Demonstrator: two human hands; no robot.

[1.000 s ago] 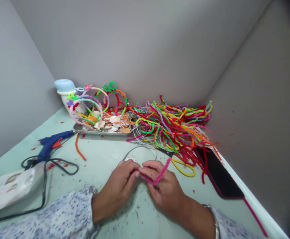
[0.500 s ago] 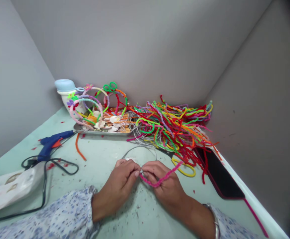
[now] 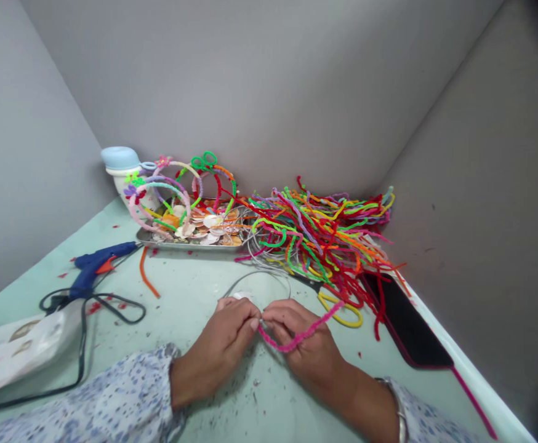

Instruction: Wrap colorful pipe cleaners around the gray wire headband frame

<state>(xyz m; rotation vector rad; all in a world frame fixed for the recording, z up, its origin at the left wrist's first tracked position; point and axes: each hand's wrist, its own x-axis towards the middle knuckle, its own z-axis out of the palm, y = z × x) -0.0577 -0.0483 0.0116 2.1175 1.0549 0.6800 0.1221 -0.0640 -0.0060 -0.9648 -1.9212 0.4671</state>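
My left hand (image 3: 225,338) and my right hand (image 3: 308,344) meet fingertip to fingertip above the table, both closed in a pinch. Between them is one end of a fuzzy pink pipe cleaner (image 3: 292,344), which curves over the right hand with its other end free. A bit of grey metal shows at the pinch. Just behind the hands arcs a thin grey metal headband (image 3: 260,272), its sides running down behind the left and right fingers. The fingers hide exactly how pipe cleaner and headband meet.
A heap of coloured pipe cleaners (image 3: 315,227) lies behind, near yellow-handled scissors (image 3: 349,317) and a dark phone (image 3: 410,326). A metal tray (image 3: 195,247) holds discs and decorated headbands (image 3: 158,184). At left are a blue glue gun (image 3: 87,277), its cord and a white bottle (image 3: 124,178).
The free end of the pink pipe cleaner has shifted slightly to the right, and its curve sags a little lower. Both hands stay nearly in place, still pinched together.
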